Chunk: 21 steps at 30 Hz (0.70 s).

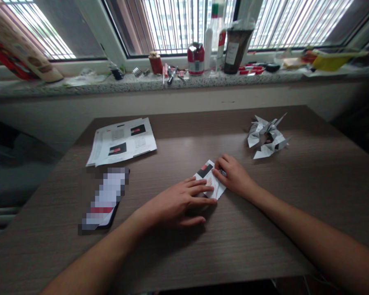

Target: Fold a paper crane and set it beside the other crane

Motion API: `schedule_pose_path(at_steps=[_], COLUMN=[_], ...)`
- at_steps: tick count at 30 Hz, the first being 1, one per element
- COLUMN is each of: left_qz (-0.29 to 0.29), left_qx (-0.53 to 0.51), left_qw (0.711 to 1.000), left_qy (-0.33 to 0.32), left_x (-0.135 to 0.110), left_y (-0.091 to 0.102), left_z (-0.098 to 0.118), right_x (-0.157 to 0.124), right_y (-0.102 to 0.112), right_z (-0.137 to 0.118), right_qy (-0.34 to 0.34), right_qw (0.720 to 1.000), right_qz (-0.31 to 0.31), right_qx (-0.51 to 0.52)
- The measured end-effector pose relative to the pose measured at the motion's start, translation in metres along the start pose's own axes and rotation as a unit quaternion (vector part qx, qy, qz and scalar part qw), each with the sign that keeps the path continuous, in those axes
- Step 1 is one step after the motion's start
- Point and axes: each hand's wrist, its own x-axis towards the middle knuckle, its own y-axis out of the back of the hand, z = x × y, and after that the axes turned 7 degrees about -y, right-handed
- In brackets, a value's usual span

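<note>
A small piece of folded printed paper (211,179) lies on the brown wooden table, white with a dark printed block near its far corner. My left hand (184,198) rests on its near left side, palm down, with the fingers stretched out and spread across it. At the paper's right edge my right hand (233,174) has its fingers curled, thumb and forefinger closed on the edge. Parts of the paper are hidden beneath both hands. Beyond my right hand stands a folded paper model (267,137) with several pointed tips, made of similar printed paper.
A stack of printed sheets (123,141) lies at the table's back left. Nearer me is a phone (106,200) with a blurred screen. The stone windowsill (126,85) behind holds a red can (196,59), a dark cup (235,49), bottles and small tools.
</note>
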Motion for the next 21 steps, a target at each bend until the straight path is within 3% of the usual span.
schedule_pose_path(at_steps=[7, 21], left_qz=[-0.023, -0.008], left_qx=[0.011, 0.024], left_qw=[1.000, 1.000], left_qy=[0.003, 0.004], left_x=[-0.0006, 0.0021], left_y=[0.0006, -0.0024], left_z=[-0.0015, -0.0013], right_x=[0.0000, 0.0008], right_y=[0.0004, 0.0016], right_z=[-0.0014, -0.0049], right_qy=[0.001, 0.004], right_qw=[1.000, 1.000], right_qz=[-0.002, 0.008], right_qx=[-0.006, 0.002])
